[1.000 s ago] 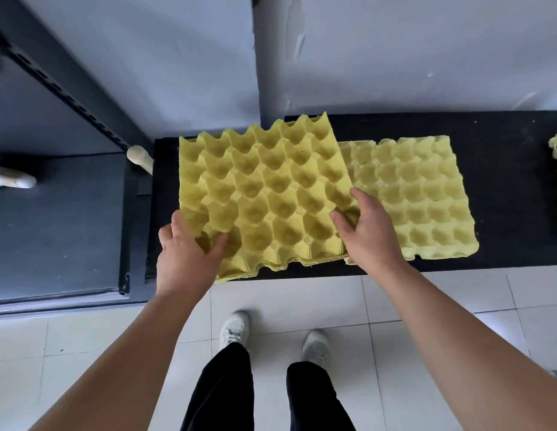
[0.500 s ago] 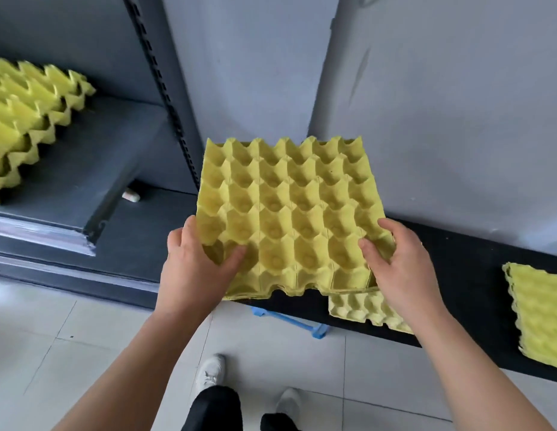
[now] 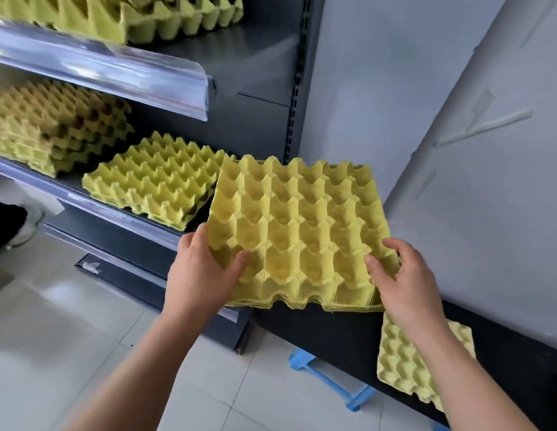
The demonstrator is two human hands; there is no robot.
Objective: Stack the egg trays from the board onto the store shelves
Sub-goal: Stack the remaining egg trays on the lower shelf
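I hold a yellow egg tray point(image 3: 299, 231) in the air, cups up, in front of the shelf unit's right end. My left hand point(image 3: 202, 272) grips its near left corner and my right hand point(image 3: 401, 275) grips its near right corner. Just left of it, a low stack of yellow trays point(image 3: 152, 181) lies on the middle shelf point(image 3: 93, 206). Another tray point(image 3: 408, 359) lies on the black board point(image 3: 348, 340) below my right arm.
A taller tray stack point(image 3: 53, 129) sits further left on the same shelf, and more trays point(image 3: 140, 17) fill the shelf above. The dark upright post point(image 3: 297, 73) meets a grey wall point(image 3: 457, 119). A blue plastic piece point(image 3: 333, 384) lies on the tiled floor.
I have lifted the tray off the board and carried it left and up toward the shelves. My view has swung from the board to the shelf unit. Both hands kept their grip.
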